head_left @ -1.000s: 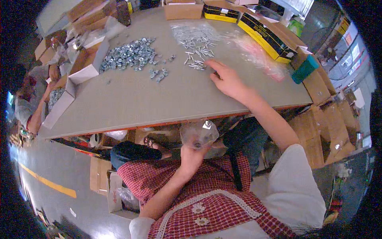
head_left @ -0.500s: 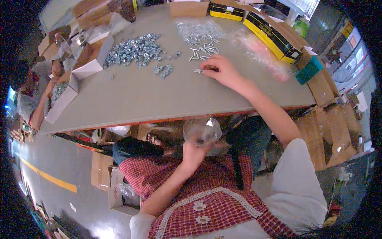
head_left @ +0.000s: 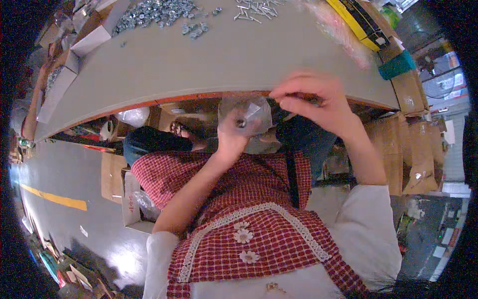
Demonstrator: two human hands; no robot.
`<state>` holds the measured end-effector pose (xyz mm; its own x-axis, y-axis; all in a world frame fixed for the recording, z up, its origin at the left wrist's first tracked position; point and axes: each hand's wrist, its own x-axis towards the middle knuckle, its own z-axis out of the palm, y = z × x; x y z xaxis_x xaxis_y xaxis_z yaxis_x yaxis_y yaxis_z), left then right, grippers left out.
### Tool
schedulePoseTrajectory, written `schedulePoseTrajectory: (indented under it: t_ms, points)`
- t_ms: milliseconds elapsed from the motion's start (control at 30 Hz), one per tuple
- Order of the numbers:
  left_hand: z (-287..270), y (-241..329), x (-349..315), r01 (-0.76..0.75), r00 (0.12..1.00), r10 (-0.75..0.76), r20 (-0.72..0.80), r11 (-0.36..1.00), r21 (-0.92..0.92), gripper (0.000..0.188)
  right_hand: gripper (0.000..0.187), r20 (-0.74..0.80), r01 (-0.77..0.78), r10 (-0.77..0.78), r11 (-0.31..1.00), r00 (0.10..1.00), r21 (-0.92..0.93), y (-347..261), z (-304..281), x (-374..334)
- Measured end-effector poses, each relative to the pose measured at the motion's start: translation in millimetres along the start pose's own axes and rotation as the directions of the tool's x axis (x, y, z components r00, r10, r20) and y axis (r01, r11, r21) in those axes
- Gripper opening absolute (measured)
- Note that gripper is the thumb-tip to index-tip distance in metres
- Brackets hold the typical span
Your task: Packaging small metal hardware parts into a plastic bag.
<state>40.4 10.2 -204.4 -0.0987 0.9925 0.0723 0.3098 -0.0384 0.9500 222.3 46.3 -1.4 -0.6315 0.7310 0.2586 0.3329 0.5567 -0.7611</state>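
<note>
My left hand [head_left: 231, 137] is closed round a clear plastic bag [head_left: 259, 117] below the table's front edge. A small dark round piece [head_left: 241, 123] shows through the bag. My right hand [head_left: 316, 102], smeared by motion, is just right of the bag, over the table edge. Its thumb and fingers are pinched together on screws, which are hardly visible in the blur. At the far side lies a spread of loose silver screws [head_left: 256, 11]. To its left is a heap of grey metal nut-like pieces [head_left: 154, 15], with a smaller cluster [head_left: 195, 30] beside it.
An open carton of small metal parts [head_left: 57, 82] stands along the left table edge. Clear and pinkish plastic wrap [head_left: 343, 37], a black and yellow box [head_left: 361, 25] and a green roll-like object [head_left: 397, 66] lie at the right. Cardboard [head_left: 420, 154] stands beside my right arm.
My right hand has come back from the screw pile to beside the bag, taking a few screws from the table. The view has tipped downward. My left hand keeps hold of the bag.
</note>
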Motion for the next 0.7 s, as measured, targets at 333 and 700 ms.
schedulePoseTrajectory:
  t_ms: [333,700]
  points:
    - [-42.8,-0.2,-19.9,-0.177,0.962,0.191,0.197,0.980,-0.088,0.031,0.023,-0.019,0.126,-0.131,0.975,0.991,-0.184,3.5,36.6,-13.6]
    - [-132.5,84.2,-59.9,-0.208,0.883,0.263,0.389,0.962,-0.179,0.038,0.013,0.147,0.494,-0.478,0.863,0.866,-0.103,-22.6,93.3,3.9]
